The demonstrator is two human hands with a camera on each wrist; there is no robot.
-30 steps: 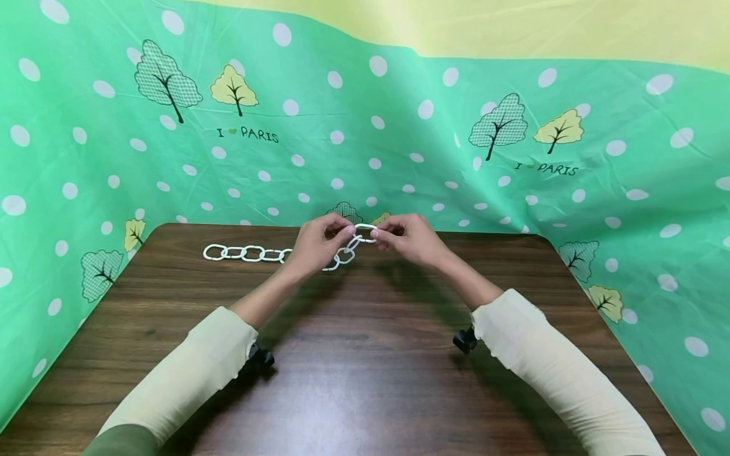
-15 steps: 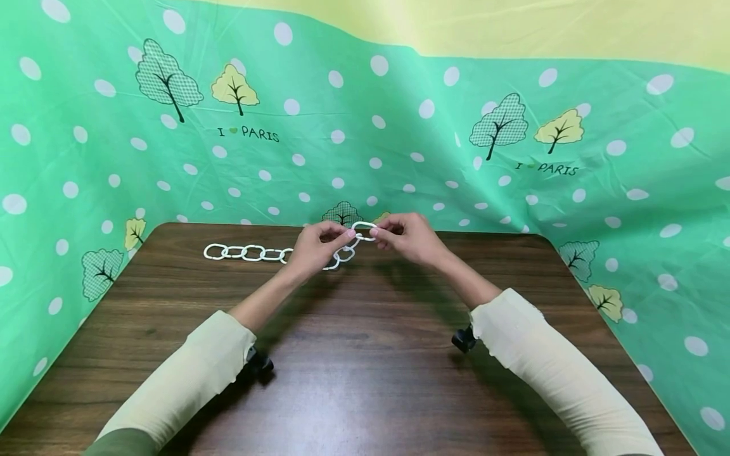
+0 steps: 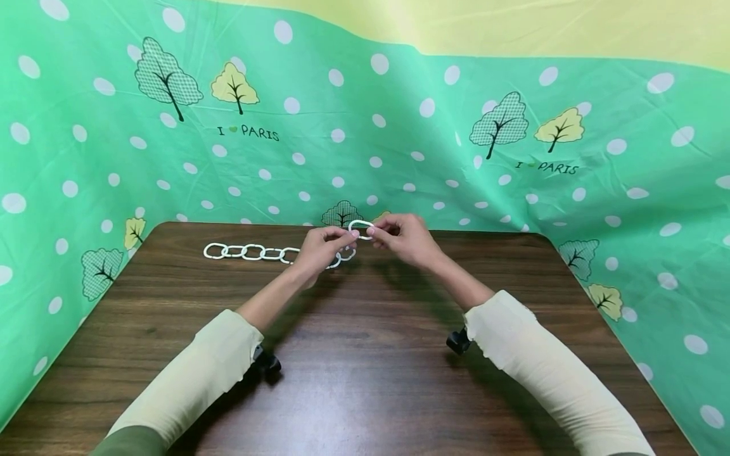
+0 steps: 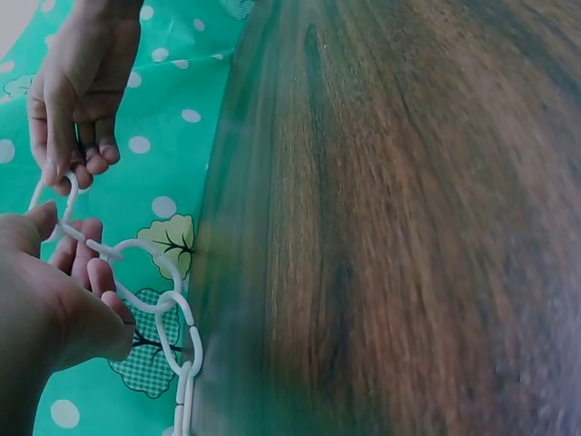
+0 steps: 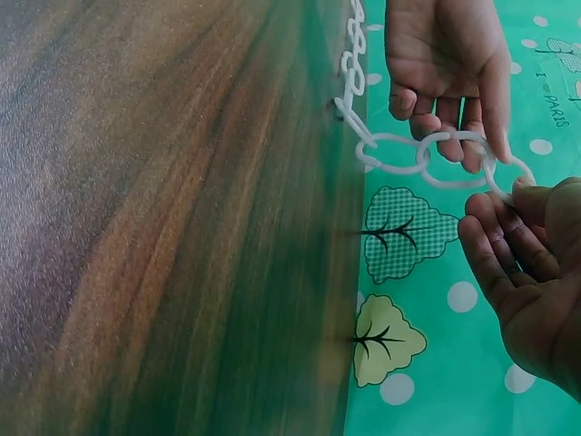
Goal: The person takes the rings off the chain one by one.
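Observation:
A white chain of oval links point(image 3: 274, 249) runs along the far side of the table, its left part lying flat. Its right part rises to my hands, with several links point(image 5: 390, 170) hanging slack in the right wrist view. My right hand point(image 3: 407, 239) pinches the end link point(image 3: 359, 221) between thumb and fingertips. My left hand point(image 3: 318, 252) pinches at the other side of that link, where it meets its neighbour; the left thumb and fingers cover part of the joint. In the head view, the left hand hides the chain's middle.
The brown wooden table point(image 3: 365, 354) spreads out in front of me. Behind it hangs a green dotted cloth point(image 3: 399, 139) with printed trees, close to the table's far edge. Black wrist cameras point(image 3: 458, 342) stick out under both pale sleeves.
Both hands have shifted slightly, the left fingertips a little to the right and lower, the right a little left. The end link has moved slightly left and now looks flatter between the fingertips.

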